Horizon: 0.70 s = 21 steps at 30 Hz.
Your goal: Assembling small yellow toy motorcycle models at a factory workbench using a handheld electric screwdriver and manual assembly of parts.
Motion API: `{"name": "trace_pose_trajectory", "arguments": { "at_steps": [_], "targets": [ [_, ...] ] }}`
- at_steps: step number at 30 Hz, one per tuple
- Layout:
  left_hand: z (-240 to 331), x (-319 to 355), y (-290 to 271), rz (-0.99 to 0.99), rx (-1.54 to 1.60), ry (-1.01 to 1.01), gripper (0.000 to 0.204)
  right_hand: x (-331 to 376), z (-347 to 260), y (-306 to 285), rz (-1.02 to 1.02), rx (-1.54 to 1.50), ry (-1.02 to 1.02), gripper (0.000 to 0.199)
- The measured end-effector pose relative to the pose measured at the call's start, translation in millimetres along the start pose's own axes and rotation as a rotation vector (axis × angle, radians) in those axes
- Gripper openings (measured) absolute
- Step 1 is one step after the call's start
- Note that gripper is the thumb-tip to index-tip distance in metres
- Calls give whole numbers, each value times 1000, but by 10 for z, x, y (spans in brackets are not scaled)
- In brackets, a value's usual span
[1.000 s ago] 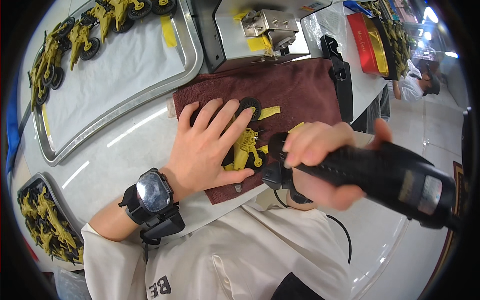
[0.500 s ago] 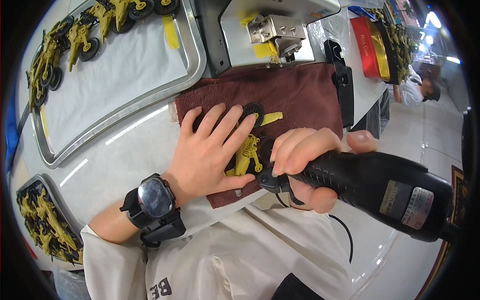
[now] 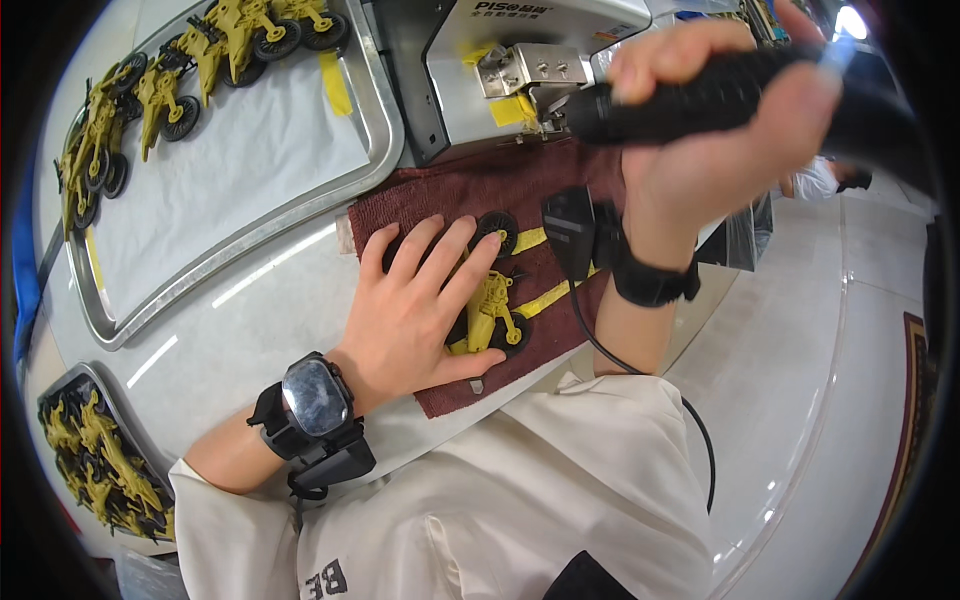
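Observation:
My left hand lies with fingers spread over yellow and black toy motorcycles on a brown cloth. Between its thumb and index finger shows one yellow toy motorcycle body; a black wheel sits beside the fingertips. My palm covers the rest. Raised at the upper right, my right hand is closed round a black electric screwdriver, partly blurred. The screwdriver's nose is at the metal bracket on the front of a silver screw feeder; whether they touch I cannot tell.
A metal tray at the upper left carries several yellow toy motorcycles on white paper. A smaller tray of yellow and black parts stands at the lower left. Yellow tape strips lie on the cloth. Another person is at the far right.
My right hand has lifted the electric screwdriver off the toy motorcycle and carried it up to the screw feeder's bracket. My left hand has stayed in place.

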<state>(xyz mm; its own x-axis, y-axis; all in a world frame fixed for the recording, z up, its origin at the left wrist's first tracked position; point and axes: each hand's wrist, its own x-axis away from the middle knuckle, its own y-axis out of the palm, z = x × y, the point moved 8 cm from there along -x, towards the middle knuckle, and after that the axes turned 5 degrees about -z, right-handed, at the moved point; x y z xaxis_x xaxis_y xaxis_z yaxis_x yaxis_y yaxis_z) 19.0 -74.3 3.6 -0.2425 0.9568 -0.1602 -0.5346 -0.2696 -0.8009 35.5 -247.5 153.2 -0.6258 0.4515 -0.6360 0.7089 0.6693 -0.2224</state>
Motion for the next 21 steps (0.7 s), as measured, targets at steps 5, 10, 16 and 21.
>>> {"name": "trace_pose_trajectory", "arguments": {
  "at_steps": [5, 10, 16, 21],
  "targets": [
    [14, -34, -8, 21, 19, -2, 94, 831, -348, -164, -260, -513, -45, 89],
    [17, -39, -29, 43, 2, 17, 95, 1372, -621, -315, -186, -534, -86, 96],
    [35, -50, -23, 38, 5, 15, 97, 1524, -578, -365, -81, -614, -40, 97],
    [42, -29, -46, 37, 6, 1, 96, 1574, -489, -306, -147, -603, 23, 94]
  ]
}}
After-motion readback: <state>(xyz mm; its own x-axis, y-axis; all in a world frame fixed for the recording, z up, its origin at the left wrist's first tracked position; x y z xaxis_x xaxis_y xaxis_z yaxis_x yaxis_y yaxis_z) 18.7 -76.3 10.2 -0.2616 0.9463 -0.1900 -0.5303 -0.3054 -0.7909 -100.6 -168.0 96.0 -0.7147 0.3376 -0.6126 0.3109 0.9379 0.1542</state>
